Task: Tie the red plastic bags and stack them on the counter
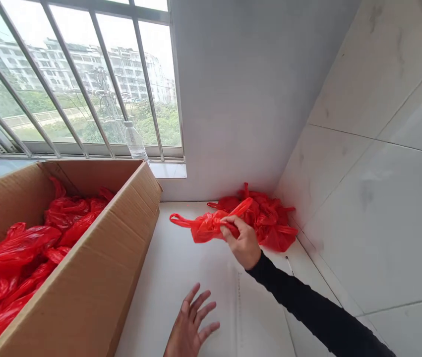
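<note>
My right hand (243,241) is closed on a crumpled red plastic bag (205,225), lifted just above the white counter (181,277), its handle loops trailing to the left. Behind it a pile of red plastic bags (272,220) lies in the corner against the wall. My left hand (192,325) hovers open, fingers spread, low over the counter near the bottom edge, holding nothing. A large open cardboard box (95,277) on the left holds many more red bags (21,253).
A barred window (80,79) sits above the box, with a clear plastic bottle (135,141) on its sill. Tiled wall (374,188) closes off the right side and a plain wall the back.
</note>
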`<state>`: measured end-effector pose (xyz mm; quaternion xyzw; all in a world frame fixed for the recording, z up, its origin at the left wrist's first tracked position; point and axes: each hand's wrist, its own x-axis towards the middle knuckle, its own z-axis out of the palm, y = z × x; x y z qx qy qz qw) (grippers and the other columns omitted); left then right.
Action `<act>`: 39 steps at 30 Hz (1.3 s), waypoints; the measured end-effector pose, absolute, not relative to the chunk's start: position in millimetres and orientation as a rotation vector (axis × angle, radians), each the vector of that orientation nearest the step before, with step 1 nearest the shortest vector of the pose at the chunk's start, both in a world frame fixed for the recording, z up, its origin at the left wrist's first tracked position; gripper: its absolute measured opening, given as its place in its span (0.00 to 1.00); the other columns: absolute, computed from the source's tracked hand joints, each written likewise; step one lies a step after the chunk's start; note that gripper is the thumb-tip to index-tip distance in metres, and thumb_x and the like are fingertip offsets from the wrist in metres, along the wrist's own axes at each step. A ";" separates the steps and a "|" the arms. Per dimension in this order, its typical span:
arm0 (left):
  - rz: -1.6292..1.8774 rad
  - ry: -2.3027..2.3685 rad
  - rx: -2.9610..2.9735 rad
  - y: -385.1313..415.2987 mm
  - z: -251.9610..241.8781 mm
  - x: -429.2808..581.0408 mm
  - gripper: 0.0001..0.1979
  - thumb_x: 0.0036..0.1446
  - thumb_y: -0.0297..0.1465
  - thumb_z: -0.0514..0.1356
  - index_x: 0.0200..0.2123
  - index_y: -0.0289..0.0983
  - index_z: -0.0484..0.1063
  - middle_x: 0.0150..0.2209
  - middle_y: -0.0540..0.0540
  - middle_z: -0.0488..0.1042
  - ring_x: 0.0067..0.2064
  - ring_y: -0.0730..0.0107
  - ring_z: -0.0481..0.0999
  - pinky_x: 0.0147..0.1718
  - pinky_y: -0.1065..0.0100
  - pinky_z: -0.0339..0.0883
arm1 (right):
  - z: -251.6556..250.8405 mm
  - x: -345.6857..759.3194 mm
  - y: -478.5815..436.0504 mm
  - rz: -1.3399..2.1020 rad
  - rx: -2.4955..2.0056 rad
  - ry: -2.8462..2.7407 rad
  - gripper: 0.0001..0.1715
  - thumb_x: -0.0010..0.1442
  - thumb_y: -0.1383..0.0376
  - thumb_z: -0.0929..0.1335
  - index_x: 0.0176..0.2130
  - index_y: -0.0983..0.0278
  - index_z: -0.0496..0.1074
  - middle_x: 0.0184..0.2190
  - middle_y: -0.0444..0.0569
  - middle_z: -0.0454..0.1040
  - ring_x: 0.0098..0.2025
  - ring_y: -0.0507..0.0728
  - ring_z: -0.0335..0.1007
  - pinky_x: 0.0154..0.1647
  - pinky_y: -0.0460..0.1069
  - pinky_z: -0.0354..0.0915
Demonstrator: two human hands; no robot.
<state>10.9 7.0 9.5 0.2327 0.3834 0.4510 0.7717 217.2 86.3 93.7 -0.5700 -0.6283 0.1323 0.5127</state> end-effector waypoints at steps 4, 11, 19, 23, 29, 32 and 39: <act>1.252 0.746 0.120 19.6 -3.0 16.4 0.16 0.50 0.40 0.70 0.42 0.45 0.77 0.41 0.47 0.81 0.51 0.52 0.78 0.46 0.57 0.75 | 67.3 192.3 -7.5 0.951 -1.166 -1.714 0.12 0.63 0.58 0.69 0.46 0.57 0.76 0.36 0.46 0.80 0.36 0.56 0.76 0.39 0.49 0.70; 1.245 0.902 0.297 -11.7 10.7 18.9 0.21 0.42 0.31 0.74 0.42 0.41 0.75 0.36 0.47 0.81 0.44 0.52 0.81 0.41 0.60 0.76 | 51.9 216.1 13.8 0.983 -1.410 -1.426 0.19 0.62 0.53 0.69 0.49 0.60 0.73 0.42 0.49 0.76 0.42 0.56 0.72 0.44 0.51 0.68; 1.148 0.912 0.438 -20.2 18.5 13.7 0.29 0.50 0.40 0.70 0.55 0.40 0.72 0.50 0.40 0.79 0.52 0.46 0.77 0.48 0.57 0.72 | 12.7 184.8 23.9 1.459 -1.176 -1.328 0.15 0.59 0.58 0.70 0.45 0.62 0.72 0.36 0.46 0.76 0.38 0.55 0.71 0.44 0.51 0.67; 1.151 0.932 0.494 -18.7 12.5 7.4 0.38 0.42 0.32 0.73 0.58 0.43 0.70 0.51 0.42 0.79 0.51 0.49 0.77 0.49 0.58 0.72 | 14.3 181.6 17.5 1.591 -1.081 -1.320 0.16 0.62 0.55 0.69 0.45 0.62 0.71 0.38 0.46 0.76 0.40 0.56 0.72 0.46 0.52 0.67; 1.120 0.912 0.514 -18.7 10.7 12.6 0.31 0.42 0.31 0.72 0.53 0.41 0.73 0.46 0.43 0.81 0.47 0.52 0.79 0.46 0.60 0.72 | 14.2 182.4 11.1 1.597 -1.024 -1.200 0.15 0.60 0.59 0.71 0.45 0.62 0.71 0.38 0.46 0.76 0.40 0.55 0.73 0.46 0.51 0.68; 1.096 0.908 0.535 -16.7 8.0 11.6 0.24 0.44 0.31 0.72 0.47 0.39 0.76 0.44 0.43 0.81 0.46 0.52 0.79 0.42 0.61 0.74 | 9.1 184.4 8.6 1.651 -1.014 -1.225 0.20 0.59 0.59 0.71 0.50 0.61 0.69 0.40 0.46 0.76 0.41 0.56 0.73 0.47 0.52 0.68; 1.047 0.915 0.732 -16.6 5.4 7.1 0.31 0.45 0.30 0.71 0.55 0.41 0.70 0.49 0.42 0.79 0.48 0.53 0.78 0.43 0.62 0.73 | 8.1 182.3 9.5 1.577 -1.067 -1.372 0.19 0.63 0.50 0.67 0.43 0.63 0.72 0.39 0.47 0.76 0.42 0.57 0.72 0.46 0.51 0.68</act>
